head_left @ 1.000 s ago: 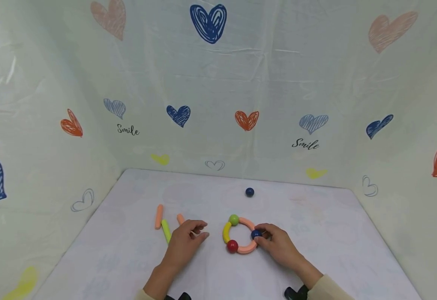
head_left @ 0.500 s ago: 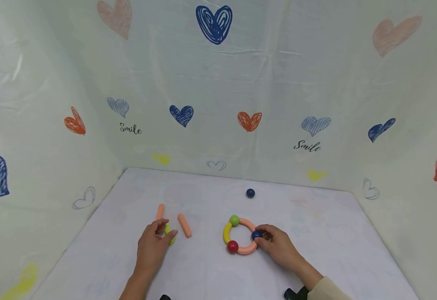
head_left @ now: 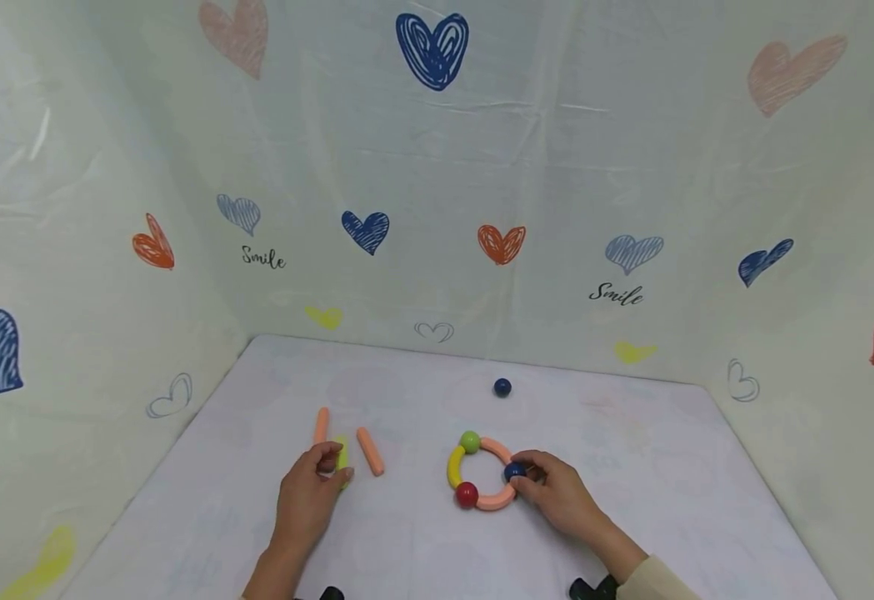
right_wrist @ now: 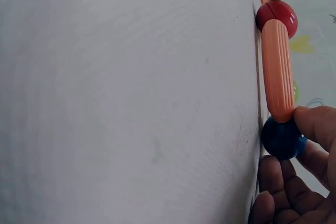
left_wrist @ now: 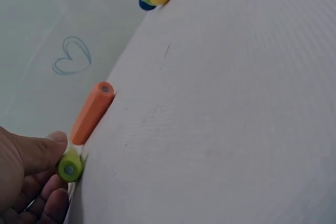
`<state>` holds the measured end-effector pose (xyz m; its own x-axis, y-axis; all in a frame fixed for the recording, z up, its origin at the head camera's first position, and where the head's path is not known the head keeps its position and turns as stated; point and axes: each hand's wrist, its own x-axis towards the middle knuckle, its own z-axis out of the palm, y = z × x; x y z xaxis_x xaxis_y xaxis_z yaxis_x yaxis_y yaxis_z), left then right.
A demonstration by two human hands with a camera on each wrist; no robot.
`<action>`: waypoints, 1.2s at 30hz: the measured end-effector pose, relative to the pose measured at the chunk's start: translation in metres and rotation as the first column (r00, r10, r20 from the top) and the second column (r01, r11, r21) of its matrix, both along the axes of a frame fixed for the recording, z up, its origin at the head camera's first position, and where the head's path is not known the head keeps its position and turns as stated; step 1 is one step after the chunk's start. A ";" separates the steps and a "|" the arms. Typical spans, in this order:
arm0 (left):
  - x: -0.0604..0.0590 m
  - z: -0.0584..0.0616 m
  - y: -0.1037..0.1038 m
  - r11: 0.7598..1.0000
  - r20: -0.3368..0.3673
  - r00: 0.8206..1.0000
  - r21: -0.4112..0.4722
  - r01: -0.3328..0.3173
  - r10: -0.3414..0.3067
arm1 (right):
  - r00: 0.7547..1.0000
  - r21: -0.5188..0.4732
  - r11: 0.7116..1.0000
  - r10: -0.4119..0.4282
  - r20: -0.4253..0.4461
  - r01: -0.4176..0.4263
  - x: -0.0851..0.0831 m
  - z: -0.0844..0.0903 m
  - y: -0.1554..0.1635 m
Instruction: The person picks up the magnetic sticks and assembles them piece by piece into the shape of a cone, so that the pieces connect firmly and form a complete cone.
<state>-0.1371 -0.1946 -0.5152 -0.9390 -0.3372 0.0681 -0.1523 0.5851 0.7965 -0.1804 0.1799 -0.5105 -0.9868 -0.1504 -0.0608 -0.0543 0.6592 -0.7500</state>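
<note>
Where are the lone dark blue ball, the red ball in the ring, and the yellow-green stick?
Lone dark blue ball (head_left: 501,387), head view, its centre.
Red ball (head_left: 466,494), head view, its top.
Yellow-green stick (left_wrist: 69,168), left wrist view, its round end.

Even, soft, bright light; faint shadows. Head view bows at edges. Wrist views close, near parts perhaps slightly blurred.
</note>
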 end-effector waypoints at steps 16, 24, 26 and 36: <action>-0.004 -0.001 0.012 0.994 0.012 0.999 -0.101 -0.036 0.037 | 1.000 -0.012 1.000 -0.001 0.002 0.001 0.001 0.001 0.000; -0.003 0.002 0.004 0.997 -0.035 0.998 -0.047 -0.056 0.054 | 1.000 -0.023 1.000 0.003 0.001 -0.003 0.001 0.000 0.001; -0.003 0.001 0.002 0.998 -0.039 0.998 -0.035 -0.058 0.056 | 1.000 -0.025 1.000 0.003 0.000 -0.003 0.000 0.000 0.001; -0.002 0.000 -0.002 0.999 -0.056 0.998 0.029 -0.027 0.029 | 1.000 -0.018 1.000 0.004 -0.010 -0.004 0.000 -0.002 0.001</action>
<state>-0.1394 -0.1962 -0.5155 -0.9240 -0.3657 0.1114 -0.1223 0.5587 0.8203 -0.1806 0.1806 -0.5122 -0.9867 -0.1556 -0.0479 -0.0648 0.6454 -0.7611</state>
